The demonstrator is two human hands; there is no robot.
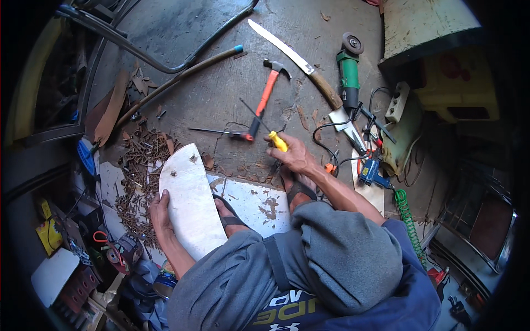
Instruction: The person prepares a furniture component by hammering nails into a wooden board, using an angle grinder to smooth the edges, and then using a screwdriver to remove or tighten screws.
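My left hand (160, 214) grips the left edge of a white half-round board (190, 212) that leans up between my feet and a heap of rusty screws (144, 165). Two small bolt heads or holes show near the board's far end. In my right hand (296, 156) is a screwdriver (279, 142) with a yellow handle, its thin shaft pointing away to the far left. Just beyond it lies a claw hammer (266, 96) with an orange and black handle. A second screwdriver (240, 135), red and black, rests by the hammer's grip, its shaft pointing left.
Farther out lie a long blade with a wooden handle (324, 88) and a green angle grinder (349, 80). On the right are a power strip (397, 102), a blue air tool (374, 174) and a coiled green hose (406, 212). A bent metal tube frame (171, 69) stands far left.
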